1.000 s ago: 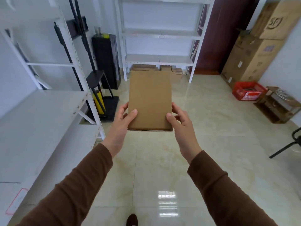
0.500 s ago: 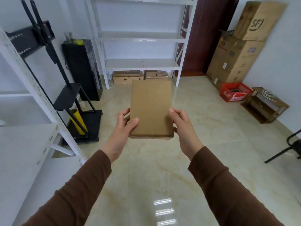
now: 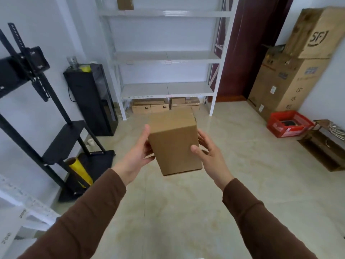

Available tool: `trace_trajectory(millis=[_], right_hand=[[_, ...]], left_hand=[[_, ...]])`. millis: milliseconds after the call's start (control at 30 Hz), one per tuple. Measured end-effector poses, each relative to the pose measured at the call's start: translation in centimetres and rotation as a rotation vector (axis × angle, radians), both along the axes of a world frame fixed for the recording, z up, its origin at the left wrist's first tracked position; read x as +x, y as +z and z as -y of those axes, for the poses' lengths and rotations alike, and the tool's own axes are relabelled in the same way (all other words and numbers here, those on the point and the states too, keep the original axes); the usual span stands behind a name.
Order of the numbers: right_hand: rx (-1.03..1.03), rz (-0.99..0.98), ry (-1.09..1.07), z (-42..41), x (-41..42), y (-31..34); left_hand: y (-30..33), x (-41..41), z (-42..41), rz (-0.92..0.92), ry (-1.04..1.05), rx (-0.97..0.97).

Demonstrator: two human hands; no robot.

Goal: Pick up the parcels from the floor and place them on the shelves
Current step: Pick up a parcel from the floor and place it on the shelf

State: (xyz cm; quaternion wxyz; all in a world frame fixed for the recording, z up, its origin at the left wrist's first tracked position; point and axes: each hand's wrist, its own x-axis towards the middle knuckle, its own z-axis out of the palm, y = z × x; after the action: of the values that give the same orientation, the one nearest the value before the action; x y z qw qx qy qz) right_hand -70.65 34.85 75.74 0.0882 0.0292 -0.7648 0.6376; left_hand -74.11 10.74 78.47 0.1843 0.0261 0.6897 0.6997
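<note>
I hold a plain brown cardboard parcel (image 3: 174,143) in front of me, tilted so its near end dips down. My left hand (image 3: 137,157) grips its left side and my right hand (image 3: 208,153) its right side. Straight ahead stands a white metal shelving unit (image 3: 166,57) with bare middle shelves. One brown box (image 3: 124,2) sits on its top shelf. Several more cardboard parcels (image 3: 149,107) lie on the floor under its lowest shelf.
A black TV stand (image 3: 37,90) with a yellow roll (image 3: 80,171) and a black cabinet (image 3: 91,98) stand at the left. Part of another white shelf (image 3: 20,214) shows at lower left. Large cartons (image 3: 291,71), a red crate (image 3: 289,126) and a wooden rack (image 3: 324,146) line the right wall.
My view has swung right and lifted toward the far shelving unit, which is closer. The parcel has tipped so its front face shows, and both hands still grip it.
</note>
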Motion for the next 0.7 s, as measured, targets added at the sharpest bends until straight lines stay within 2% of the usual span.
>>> trace_trajectory(millis=[167,300,500,600,700], right_hand=[[0.081,-0.002,0.148,0.6,-10.6,-0.8],[-0.053,0.074,0.140,2.5,-19.2,-0.3],[-0.235,0.191,0.024,5.1,-33.5,-0.6],[-0.360,0.214,-0.009,5.6,-39.4,-1.1],[-0.415,0.203,-0.041,5.4,-44.7,-1.7]], left_hand=[[-1.3,-9.6,0.7,0.110,0.118,0.075],[-3.6,-17.7,1.6,0.095,0.138,0.094],[-3.9,-30.6,2.3,-0.161,0.177,-0.085],[-4.0,-36.9,2.8,-0.311,0.117,-0.181],[-4.1,-42.6,3.0,-0.356,0.047,-0.220]])
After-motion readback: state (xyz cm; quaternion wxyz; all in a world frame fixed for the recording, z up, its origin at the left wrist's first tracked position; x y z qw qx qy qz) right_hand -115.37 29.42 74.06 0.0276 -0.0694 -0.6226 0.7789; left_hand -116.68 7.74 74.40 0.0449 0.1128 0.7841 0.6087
